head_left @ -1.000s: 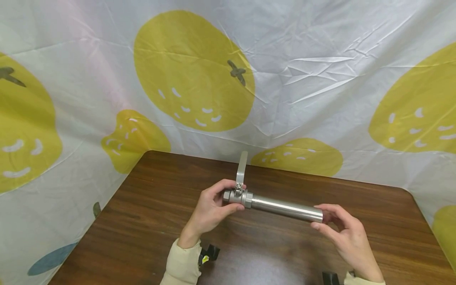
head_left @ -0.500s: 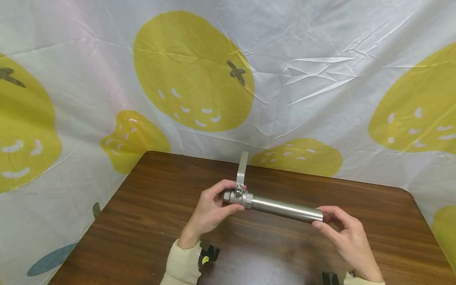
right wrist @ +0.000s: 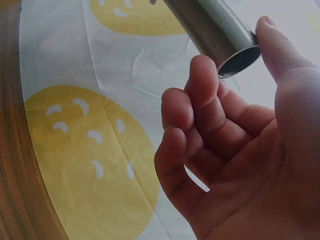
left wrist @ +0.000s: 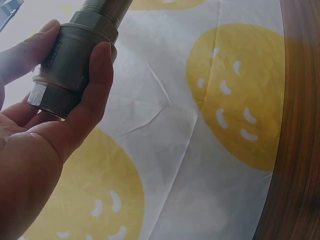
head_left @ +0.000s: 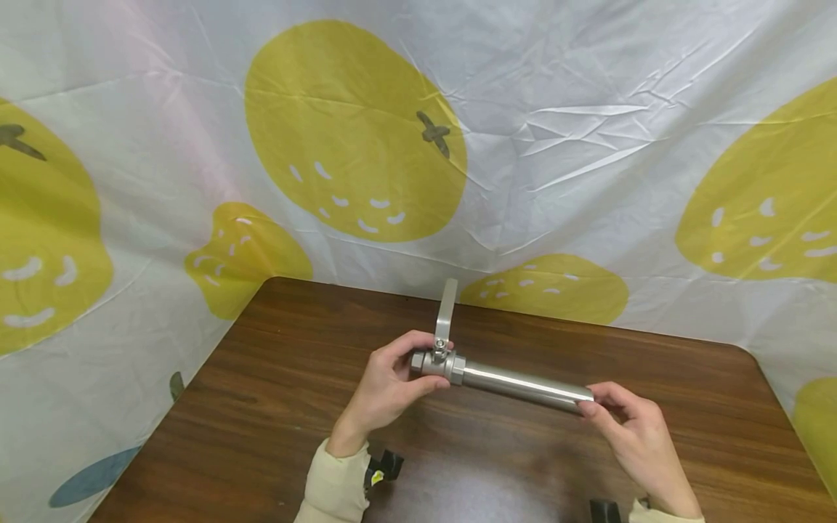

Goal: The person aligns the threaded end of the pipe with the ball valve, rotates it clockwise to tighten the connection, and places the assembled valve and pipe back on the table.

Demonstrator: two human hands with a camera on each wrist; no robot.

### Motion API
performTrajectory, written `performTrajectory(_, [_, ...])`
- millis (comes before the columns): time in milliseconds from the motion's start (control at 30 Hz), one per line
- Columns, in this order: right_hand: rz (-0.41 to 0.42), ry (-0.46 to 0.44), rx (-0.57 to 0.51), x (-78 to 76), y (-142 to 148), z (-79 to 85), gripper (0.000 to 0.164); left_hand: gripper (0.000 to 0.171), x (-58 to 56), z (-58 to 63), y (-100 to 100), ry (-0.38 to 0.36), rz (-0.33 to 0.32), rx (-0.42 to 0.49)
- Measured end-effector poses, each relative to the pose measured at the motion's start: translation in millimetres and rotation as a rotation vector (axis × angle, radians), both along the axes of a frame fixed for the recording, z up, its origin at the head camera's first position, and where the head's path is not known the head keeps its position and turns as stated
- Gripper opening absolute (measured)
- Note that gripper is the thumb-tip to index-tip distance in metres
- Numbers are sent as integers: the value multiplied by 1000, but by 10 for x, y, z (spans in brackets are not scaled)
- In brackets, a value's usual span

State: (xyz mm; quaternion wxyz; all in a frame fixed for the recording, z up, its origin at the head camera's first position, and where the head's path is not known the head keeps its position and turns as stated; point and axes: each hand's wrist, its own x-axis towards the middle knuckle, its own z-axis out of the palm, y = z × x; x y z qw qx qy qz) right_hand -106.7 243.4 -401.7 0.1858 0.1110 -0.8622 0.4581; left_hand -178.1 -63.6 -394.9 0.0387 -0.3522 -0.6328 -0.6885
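Observation:
A steel ball valve (head_left: 437,362) with a flat lever handle (head_left: 446,312) is joined to a smooth metal pipe (head_left: 516,383). My left hand (head_left: 386,381) grips the valve body, thumb on the near side and fingers on the far side; the lever points up toward the back of the table. At the other end, my right hand (head_left: 637,432) pinches the pipe between thumb and fingers. The right wrist view shows the pipe's open, hollow end (right wrist: 240,61) facing the palm. A hex end (left wrist: 50,100) of the valve sits inside the left hand's grasp.
Below the hands is a dark wood-grain table (head_left: 261,407) with rounded far corners. A white cloth (head_left: 556,145) with large yellow fruit prints hangs behind and beside it. A black wrist strap mount (head_left: 391,463) sits by the left sleeve (head_left: 336,479).
My right thumb and fingers have shifted round the pipe's end, the thumb now more over its near side. The pipe and lever have moved very slightly right. The left hand keeps its grip.

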Motion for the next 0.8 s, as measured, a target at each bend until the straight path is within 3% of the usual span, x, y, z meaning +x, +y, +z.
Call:
performTrajectory(233, [-38, -16, -20, -2, -16, -7, 8, 44, 1, -3, 9, 1, -7, 5])
performTrajectory(400, [-67, -62, -113, -2, -41, 14, 5, 45, 1, -2, 11, 6, 9, -2])
performTrajectory(500, [-12, -84, -200, -7, -34, 25, 16, 44, -3, -4, 11, 3, 19, -8])
performTrajectory(700, [58, -68, -182, -7, -22, 33, 49, 43, -6, -4, 5, -10, 28, -1])
performTrajectory(800, [112, -55, -220, -8, -28, 26, 58, 43, -2, 4, -8, -16, 33, 5])
